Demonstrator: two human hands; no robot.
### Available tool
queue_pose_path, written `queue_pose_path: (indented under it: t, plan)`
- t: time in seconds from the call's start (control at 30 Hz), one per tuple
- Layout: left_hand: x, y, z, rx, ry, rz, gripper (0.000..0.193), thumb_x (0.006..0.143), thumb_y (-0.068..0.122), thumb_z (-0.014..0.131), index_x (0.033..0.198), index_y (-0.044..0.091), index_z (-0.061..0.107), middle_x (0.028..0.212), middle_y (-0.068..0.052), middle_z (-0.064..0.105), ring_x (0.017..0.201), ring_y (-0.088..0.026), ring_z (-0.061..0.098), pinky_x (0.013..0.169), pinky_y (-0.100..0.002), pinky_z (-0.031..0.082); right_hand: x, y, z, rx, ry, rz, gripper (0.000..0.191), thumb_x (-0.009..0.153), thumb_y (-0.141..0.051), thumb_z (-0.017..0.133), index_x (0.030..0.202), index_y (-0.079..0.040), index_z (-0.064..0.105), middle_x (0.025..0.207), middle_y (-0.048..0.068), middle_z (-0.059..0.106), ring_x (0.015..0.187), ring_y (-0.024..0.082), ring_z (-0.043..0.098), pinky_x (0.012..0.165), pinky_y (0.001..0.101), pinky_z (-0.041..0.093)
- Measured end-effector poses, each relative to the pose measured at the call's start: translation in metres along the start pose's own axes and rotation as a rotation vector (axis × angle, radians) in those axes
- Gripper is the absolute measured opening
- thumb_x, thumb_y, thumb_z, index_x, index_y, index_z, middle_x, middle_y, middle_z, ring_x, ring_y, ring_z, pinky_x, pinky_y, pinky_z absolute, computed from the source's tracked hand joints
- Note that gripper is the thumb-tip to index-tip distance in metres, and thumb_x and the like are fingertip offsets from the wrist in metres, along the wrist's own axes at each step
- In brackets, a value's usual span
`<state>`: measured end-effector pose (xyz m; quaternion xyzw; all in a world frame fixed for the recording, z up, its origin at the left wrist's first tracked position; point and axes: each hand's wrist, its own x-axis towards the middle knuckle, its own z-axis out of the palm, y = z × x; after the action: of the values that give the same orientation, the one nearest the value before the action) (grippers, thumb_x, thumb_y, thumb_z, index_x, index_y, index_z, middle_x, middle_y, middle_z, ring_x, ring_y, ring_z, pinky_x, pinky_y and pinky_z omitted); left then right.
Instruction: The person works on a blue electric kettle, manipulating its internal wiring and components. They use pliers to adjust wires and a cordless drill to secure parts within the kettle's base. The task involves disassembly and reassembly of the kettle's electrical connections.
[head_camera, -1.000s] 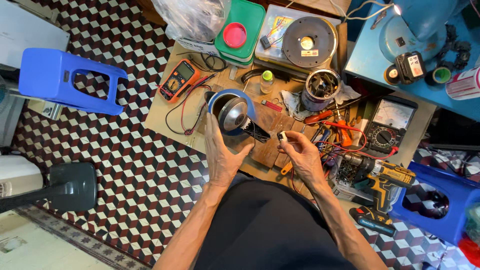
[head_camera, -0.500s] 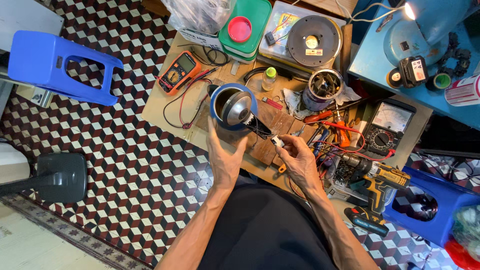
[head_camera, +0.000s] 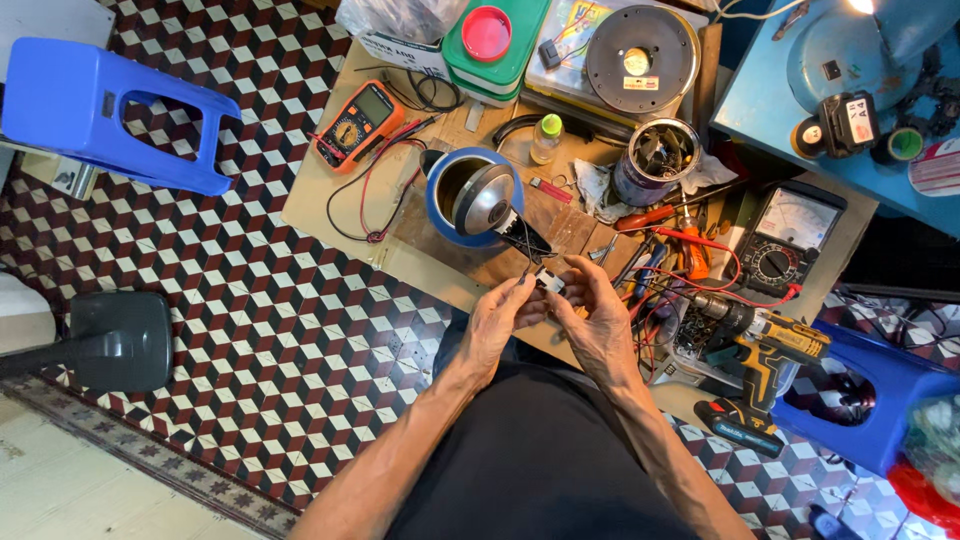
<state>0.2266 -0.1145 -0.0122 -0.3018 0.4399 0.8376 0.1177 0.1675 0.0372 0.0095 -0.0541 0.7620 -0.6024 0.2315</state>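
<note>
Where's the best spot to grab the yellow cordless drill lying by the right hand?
Probably the yellow drill is best taken by its handle, the stem between motor body and black battery base. It lies flat on its side at the table's right end, chuck pointing left into the wires, handle angled toward the person. So come from the near right edge, beyond the right hand.

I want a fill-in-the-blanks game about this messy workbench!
1. Both hands, the left hand and right hand, pinch one small ____ part.
2. The round metal kettle has a ____ rim.
3. The orange multimeter lies ____ of the kettle.
4. The yellow-and-black cordless drill lies beside the ____ hand.

Missing words: white; blue; left; right
</note>
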Motion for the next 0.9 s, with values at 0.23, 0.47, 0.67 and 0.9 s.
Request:
queue_pose_path:
  t: [0.23, 0.47, 0.67, 0.9]
  plan:
    - [-0.005, 0.003, 0.002, -0.170, -0.061, -0.044, 0.038, 0.099, 0.034, 0.067, 0.123, 0.005, 0.063, 0.111, -0.002, 0.072, 0.101, -0.012, 0.069, 0.095, -0.030, 0.056, -0.013, 0.008, 0.000, 0.158, -0.015, -0.054, 0.056, 0.091, -0.005, 0.072, 0.142, -0.005, 0.050, 0.120, 0.008, 0.063, 0.099, 0.012, 0.064, 0.066, 0.0254, 0.061]
    - [-0.012, 0.000, -0.023, -0.212, 0.028, -0.042, 0.033, 0.096, 0.023, 0.060, 0.123, 0.004, 0.060, 0.097, -0.005, 0.068, 0.097, -0.020, 0.072, 0.093, -0.036, 0.060, -0.018, -0.006, -0.002, -0.086, 0.100, -0.112, 0.030, 0.100, -0.007, 0.066, 0.130, -0.003, 0.064, 0.118, 0.007, 0.070, 0.100, 0.013, 0.070, 0.082, 0.0292, 0.060]
    - [-0.031, 0.015, -0.030, 0.037, 0.212, 0.052, 0.028, 0.094, 0.020, 0.061, 0.112, 0.000, 0.069, 0.089, -0.002, 0.062, 0.081, -0.014, 0.059, 0.077, -0.031, 0.055, 0.002, -0.033, 0.011, -0.555, 0.235, -0.489, 0.033, 0.088, -0.008, 0.076, 0.120, -0.002, 0.066, 0.103, 0.014, 0.065, 0.078, 0.023, 0.066, 0.068, 0.0350, 0.055]
    - [-0.049, 0.045, 0.034, 0.926, 0.299, 0.614, 0.025, 0.097, 0.021, 0.068, 0.116, 0.006, 0.072, 0.093, -0.008, 0.067, 0.078, -0.017, 0.063, 0.069, -0.033, 0.054, 0.013, -0.006, -0.001, 0.052, 0.279, -0.160, 0.015, 0.098, -0.015, 0.070, 0.110, -0.004, 0.070, 0.091, 0.005, 0.070, 0.081, 0.013, 0.068, 0.073, 0.0273, 0.057]
